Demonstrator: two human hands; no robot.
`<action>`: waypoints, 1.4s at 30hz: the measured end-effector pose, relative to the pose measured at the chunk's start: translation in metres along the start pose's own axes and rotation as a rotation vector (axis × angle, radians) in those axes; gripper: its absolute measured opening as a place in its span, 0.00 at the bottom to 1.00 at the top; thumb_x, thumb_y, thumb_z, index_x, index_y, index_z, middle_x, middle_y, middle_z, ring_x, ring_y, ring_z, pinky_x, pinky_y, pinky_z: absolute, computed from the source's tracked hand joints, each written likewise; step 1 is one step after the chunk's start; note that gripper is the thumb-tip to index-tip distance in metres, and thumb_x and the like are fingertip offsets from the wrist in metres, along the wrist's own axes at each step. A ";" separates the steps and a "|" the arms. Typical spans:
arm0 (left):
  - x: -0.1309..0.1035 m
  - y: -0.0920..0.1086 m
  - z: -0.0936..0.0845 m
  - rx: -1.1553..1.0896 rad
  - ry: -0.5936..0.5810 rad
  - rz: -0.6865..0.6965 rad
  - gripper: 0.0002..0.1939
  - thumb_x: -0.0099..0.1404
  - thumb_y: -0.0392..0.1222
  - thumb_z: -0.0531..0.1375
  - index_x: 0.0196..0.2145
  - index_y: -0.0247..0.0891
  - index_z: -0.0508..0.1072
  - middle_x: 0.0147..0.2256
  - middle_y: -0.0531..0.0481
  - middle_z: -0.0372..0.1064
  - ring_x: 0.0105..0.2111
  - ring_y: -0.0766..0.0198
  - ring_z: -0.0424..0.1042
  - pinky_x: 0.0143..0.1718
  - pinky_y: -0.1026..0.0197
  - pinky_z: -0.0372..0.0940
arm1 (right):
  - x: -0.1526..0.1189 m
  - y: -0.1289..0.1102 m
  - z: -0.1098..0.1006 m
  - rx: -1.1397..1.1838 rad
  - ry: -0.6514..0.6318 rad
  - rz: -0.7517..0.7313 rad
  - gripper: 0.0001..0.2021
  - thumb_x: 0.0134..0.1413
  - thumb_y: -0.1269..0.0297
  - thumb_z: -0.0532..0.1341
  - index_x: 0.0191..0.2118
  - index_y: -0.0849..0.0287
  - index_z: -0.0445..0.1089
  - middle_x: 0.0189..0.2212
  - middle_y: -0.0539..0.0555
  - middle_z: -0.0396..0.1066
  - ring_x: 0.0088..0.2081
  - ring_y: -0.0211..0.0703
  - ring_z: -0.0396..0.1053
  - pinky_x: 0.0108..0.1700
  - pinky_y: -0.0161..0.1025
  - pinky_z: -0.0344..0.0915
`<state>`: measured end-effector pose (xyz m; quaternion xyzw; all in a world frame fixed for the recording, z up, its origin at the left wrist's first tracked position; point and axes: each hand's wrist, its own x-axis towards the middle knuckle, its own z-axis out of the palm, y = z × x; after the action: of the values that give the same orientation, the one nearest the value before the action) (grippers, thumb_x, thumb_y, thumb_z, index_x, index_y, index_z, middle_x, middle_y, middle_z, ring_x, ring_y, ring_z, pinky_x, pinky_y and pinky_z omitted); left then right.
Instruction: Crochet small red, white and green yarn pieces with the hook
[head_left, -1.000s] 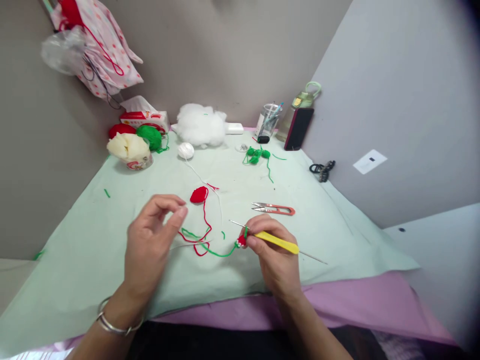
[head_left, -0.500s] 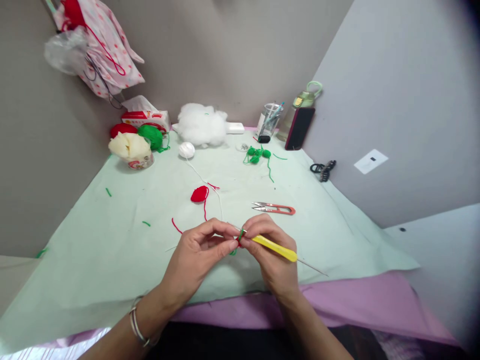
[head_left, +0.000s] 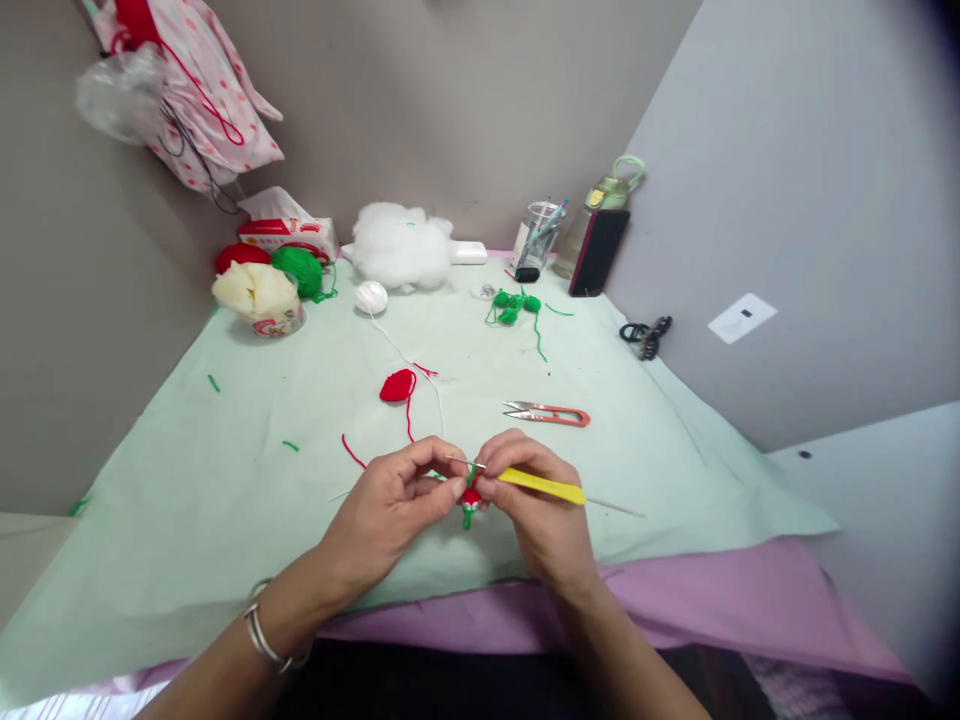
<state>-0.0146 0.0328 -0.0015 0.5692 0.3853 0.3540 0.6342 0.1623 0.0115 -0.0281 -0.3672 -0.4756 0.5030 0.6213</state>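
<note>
My right hand (head_left: 536, 500) is closed round a yellow-handled crochet hook (head_left: 546, 487), whose thin metal shaft points left at the fingertips. Pinched in my left hand (head_left: 409, 495) is a small crocheted piece (head_left: 470, 497) in red, white and green. Green yarn rises from the piece to the hook's shaft. The fingertips of both hands nearly meet around the piece and hide part of it. Beyond the hands lie a small red yarn bundle (head_left: 397, 385) and a pair of orange-handled thread snips (head_left: 547, 413).
At the back are white stuffing (head_left: 403, 247), a white yarn ball (head_left: 370, 298), green crocheted bits (head_left: 510, 306), a pen cup (head_left: 536, 240) and a phone (head_left: 600, 252) leaning on a bottle. At left stand a tub (head_left: 259, 300), a green yarn ball (head_left: 298, 271) and a tissue box (head_left: 289, 235).
The crochet hook has tilted to lie flatter. The crocheted piece has turned, so more of its red, white and green part shows below the fingers.
</note>
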 end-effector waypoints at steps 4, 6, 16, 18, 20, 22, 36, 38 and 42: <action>0.001 0.003 -0.014 0.138 0.135 0.055 0.04 0.66 0.42 0.66 0.34 0.41 0.75 0.34 0.52 0.73 0.35 0.61 0.73 0.38 0.61 0.68 | 0.001 -0.002 0.005 0.229 -0.005 0.134 0.08 0.49 0.66 0.78 0.30 0.53 0.79 0.29 0.48 0.74 0.25 0.35 0.70 0.24 0.32 0.68; -0.001 0.006 -0.019 0.127 0.182 0.033 0.05 0.67 0.43 0.66 0.34 0.41 0.75 0.34 0.52 0.73 0.35 0.62 0.73 0.37 0.62 0.67 | 0.001 -0.003 0.006 0.268 0.005 0.123 0.08 0.48 0.66 0.78 0.29 0.54 0.79 0.29 0.47 0.74 0.26 0.35 0.71 0.25 0.31 0.69; -0.005 -0.004 -0.005 -0.234 -0.005 -0.109 0.07 0.63 0.43 0.72 0.36 0.40 0.81 0.34 0.53 0.75 0.35 0.63 0.71 0.40 0.62 0.67 | -0.001 0.005 0.007 -0.015 0.029 -0.057 0.06 0.52 0.68 0.76 0.31 0.52 0.80 0.30 0.50 0.75 0.33 0.41 0.73 0.33 0.36 0.71; -0.004 -0.006 -0.007 -0.233 -0.042 -0.128 0.08 0.62 0.44 0.73 0.35 0.39 0.81 0.32 0.52 0.75 0.34 0.63 0.71 0.39 0.62 0.66 | -0.001 0.004 0.006 -0.018 0.011 -0.027 0.06 0.52 0.67 0.76 0.31 0.53 0.80 0.31 0.51 0.75 0.33 0.41 0.73 0.32 0.37 0.72; -0.004 -0.004 -0.008 -0.215 -0.080 -0.130 0.08 0.62 0.45 0.72 0.33 0.39 0.81 0.31 0.52 0.75 0.33 0.63 0.71 0.39 0.62 0.65 | -0.001 0.003 0.007 0.032 -0.011 0.031 0.06 0.51 0.66 0.76 0.31 0.53 0.80 0.30 0.50 0.74 0.30 0.39 0.72 0.29 0.35 0.70; -0.004 0.000 -0.008 -0.188 -0.106 -0.118 0.09 0.64 0.47 0.71 0.33 0.39 0.80 0.31 0.53 0.75 0.34 0.62 0.71 0.39 0.61 0.65 | 0.001 0.003 0.008 0.115 -0.023 0.087 0.08 0.50 0.65 0.77 0.30 0.54 0.79 0.29 0.49 0.73 0.26 0.36 0.70 0.26 0.34 0.68; -0.006 0.004 -0.018 0.049 0.086 0.013 0.08 0.68 0.45 0.67 0.34 0.40 0.78 0.33 0.52 0.73 0.33 0.62 0.70 0.38 0.61 0.66 | 0.002 0.000 0.017 0.394 0.033 0.303 0.18 0.43 0.60 0.80 0.28 0.56 0.71 0.25 0.45 0.69 0.22 0.31 0.63 0.23 0.29 0.63; -0.007 0.000 -0.010 -0.074 0.047 -0.036 0.07 0.66 0.45 0.69 0.35 0.40 0.80 0.34 0.52 0.75 0.35 0.62 0.72 0.40 0.61 0.67 | 0.003 -0.001 0.018 0.337 0.059 0.258 0.16 0.44 0.61 0.80 0.28 0.56 0.72 0.27 0.45 0.70 0.22 0.31 0.64 0.24 0.30 0.65; -0.006 -0.006 -0.002 -0.220 0.017 -0.075 0.08 0.65 0.46 0.70 0.36 0.40 0.81 0.34 0.51 0.77 0.37 0.60 0.74 0.42 0.60 0.68 | 0.003 0.001 0.019 0.218 0.094 0.166 0.15 0.45 0.60 0.79 0.28 0.55 0.73 0.27 0.46 0.72 0.23 0.33 0.66 0.25 0.32 0.66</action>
<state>-0.0186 0.0277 -0.0075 0.4782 0.3705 0.3750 0.7025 0.1444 0.0138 -0.0230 -0.3587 -0.3566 0.5835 0.6354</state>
